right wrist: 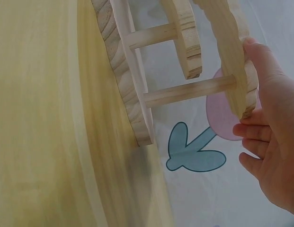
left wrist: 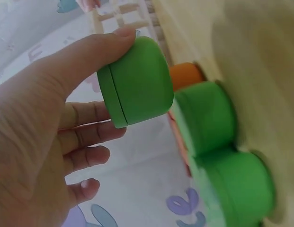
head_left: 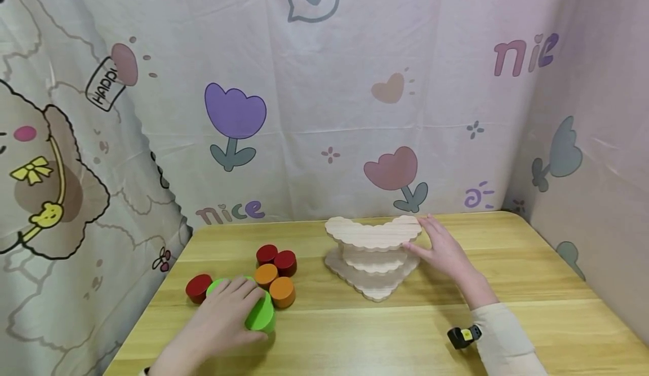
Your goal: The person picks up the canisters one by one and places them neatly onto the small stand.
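My left hand (head_left: 228, 311) pinches a short green cylinder (left wrist: 137, 82) between thumb and fingers; a seam runs round it near one end. Two more green cylinders (left wrist: 208, 118) stand on the table beside it, mostly covered by the hand in the head view. To the right is a pale wooden tiered stand (head_left: 375, 235) with scalloped edges, its boards joined by round posts (right wrist: 189, 91). My right hand (head_left: 446, 252) grips the right edge of its top board, thumb (right wrist: 262, 59) on one side and fingertips at the lower corner.
Two orange cylinders (head_left: 282, 291) and two red ones (head_left: 285, 262) stand just beyond the left hand. Another red cylinder (head_left: 199, 288) is at the left. A patterned cloth (head_left: 314, 83) hangs behind the wooden table (head_left: 350, 342).
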A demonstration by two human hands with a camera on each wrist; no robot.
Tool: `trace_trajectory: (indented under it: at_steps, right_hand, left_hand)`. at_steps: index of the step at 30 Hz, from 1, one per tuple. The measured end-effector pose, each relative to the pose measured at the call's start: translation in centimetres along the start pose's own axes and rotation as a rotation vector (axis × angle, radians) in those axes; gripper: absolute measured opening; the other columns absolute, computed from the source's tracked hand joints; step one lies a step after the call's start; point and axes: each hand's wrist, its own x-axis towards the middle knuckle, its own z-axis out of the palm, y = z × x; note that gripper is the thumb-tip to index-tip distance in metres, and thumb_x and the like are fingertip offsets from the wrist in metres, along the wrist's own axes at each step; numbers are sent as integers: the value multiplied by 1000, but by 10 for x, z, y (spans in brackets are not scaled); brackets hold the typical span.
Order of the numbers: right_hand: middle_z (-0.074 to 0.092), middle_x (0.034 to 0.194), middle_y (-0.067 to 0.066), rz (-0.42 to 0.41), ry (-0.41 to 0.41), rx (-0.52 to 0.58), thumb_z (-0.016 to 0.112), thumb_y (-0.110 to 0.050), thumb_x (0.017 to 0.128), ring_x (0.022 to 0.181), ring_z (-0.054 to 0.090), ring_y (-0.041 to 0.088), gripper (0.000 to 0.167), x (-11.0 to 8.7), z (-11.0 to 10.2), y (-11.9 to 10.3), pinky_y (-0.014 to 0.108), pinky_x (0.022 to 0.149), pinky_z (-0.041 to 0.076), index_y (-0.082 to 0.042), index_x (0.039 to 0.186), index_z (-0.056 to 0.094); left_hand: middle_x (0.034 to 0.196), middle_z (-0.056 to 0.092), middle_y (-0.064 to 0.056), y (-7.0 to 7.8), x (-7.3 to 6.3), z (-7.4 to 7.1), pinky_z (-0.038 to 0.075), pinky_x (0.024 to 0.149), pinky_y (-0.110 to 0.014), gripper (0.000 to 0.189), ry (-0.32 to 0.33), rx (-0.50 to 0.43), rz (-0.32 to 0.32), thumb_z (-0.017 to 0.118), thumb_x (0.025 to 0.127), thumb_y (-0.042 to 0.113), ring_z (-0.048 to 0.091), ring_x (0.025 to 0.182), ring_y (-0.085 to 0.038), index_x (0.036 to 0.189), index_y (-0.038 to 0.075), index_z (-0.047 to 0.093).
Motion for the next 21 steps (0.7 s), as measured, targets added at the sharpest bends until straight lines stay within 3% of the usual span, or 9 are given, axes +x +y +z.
trace_trajectory:
  at_steps: [8, 14, 21]
  right_hand:
    - [27, 153, 31, 0, 6, -5, 66, -52, 86, 142, 27, 49, 87, -1, -3, -2, 63, 112, 25, 4, 146, 37]
    - [26, 154, 31, 2, -1, -9, 65, -53, 86, 142, 26, 49, 87, -1, -2, -2, 63, 112, 25, 3, 146, 36]
    - [27, 153, 32, -8, 12, -12, 65, -53, 86, 141, 28, 49, 86, -1, -2, -2, 63, 111, 26, 3, 145, 37]
  left_hand:
    - [104, 61, 5, 10, 33, -6, 43, 85, -38, 64, 83, 23, 105, 78, 63, 64, 51, 101, -17, 107, 20, 62]
    - [100, 58, 7, 17, 55, -9, 41, 84, -34, 61, 92, 15, 122, 77, 66, 63, 47, 95, -14, 107, 21, 61]
    - [105, 61, 4, 24, 75, -13, 42, 88, -37, 62, 96, 2, 125, 74, 68, 66, 52, 99, -16, 108, 20, 61]
